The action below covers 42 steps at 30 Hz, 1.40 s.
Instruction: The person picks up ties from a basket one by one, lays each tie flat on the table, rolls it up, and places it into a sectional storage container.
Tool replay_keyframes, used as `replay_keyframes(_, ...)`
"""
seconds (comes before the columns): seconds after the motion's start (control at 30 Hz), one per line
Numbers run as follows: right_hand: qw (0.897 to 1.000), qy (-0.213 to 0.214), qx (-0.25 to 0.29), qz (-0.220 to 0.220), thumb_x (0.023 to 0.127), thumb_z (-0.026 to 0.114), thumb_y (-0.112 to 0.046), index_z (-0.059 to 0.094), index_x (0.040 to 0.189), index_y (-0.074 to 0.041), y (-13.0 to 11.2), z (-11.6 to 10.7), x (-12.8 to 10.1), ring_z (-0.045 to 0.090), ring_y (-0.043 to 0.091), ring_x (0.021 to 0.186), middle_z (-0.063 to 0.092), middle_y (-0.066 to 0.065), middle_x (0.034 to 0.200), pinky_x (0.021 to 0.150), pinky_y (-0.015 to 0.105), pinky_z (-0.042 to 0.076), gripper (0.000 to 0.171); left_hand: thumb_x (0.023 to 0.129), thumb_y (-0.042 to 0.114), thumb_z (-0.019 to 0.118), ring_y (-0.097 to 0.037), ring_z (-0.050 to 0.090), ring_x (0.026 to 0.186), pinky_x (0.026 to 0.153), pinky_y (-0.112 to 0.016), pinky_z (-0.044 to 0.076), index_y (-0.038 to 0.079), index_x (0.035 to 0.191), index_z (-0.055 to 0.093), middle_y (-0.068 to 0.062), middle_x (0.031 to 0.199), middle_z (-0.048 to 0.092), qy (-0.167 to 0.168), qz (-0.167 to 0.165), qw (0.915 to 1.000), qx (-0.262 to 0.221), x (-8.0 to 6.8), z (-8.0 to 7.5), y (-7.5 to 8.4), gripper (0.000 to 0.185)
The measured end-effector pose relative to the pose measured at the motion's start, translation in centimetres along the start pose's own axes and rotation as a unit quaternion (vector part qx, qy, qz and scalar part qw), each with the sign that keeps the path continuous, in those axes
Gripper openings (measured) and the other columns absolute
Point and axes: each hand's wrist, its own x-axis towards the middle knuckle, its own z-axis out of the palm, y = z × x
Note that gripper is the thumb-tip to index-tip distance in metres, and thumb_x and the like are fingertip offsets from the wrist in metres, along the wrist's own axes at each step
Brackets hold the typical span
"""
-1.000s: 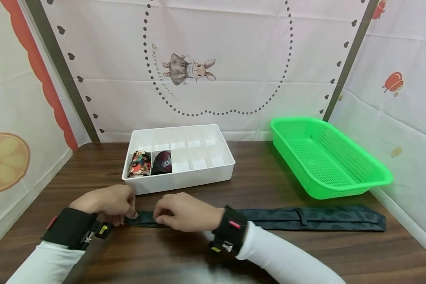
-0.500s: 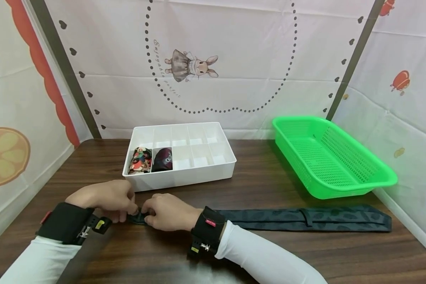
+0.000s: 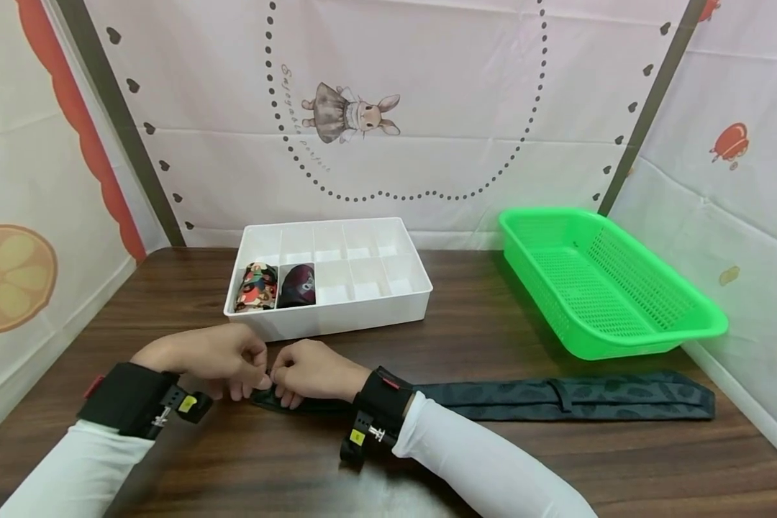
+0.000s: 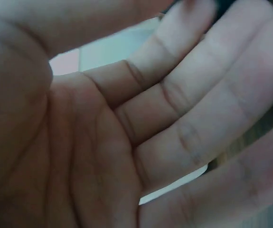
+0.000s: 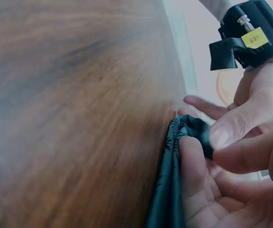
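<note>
- Left hand [image 3: 216, 356], lower left of the head view, pinches the rolled narrow end of the dark tie [image 3: 557, 397] with curled fingertips.
- Right hand [image 3: 314, 370] meets it at lower centre, thumb and fingers curled round the same small roll [image 5: 193, 130].
- Dark tie lies flat on the wooden table [image 3: 492, 460], running from the hands out to the lower right.
- White divided box [image 3: 337, 320], just above the hands, holds two rolled ties [image 3: 275, 285] in its front left compartments.
- Green basket [image 3: 621, 345] sits at the right, well apart.
</note>
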Motion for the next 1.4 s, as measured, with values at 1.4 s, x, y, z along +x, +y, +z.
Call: replay_keyframes(1.4,0.996,0.048,0.077,0.022,0.103,0.062,0.000,0.068,0.103,0.002,-0.4,-0.2,-1.5,0.074,0.021,0.071,0.072,0.009,0.084,0.066,0.032,0.061,0.006,0.082,0.021,0.078,-0.013,0.060,0.043,0.043,-0.029,0.049,0.008,0.065,0.068,-0.002,0.052,0.063,0.056,-0.090,0.9909,0.083,1.0,2.3,2.4,0.024)
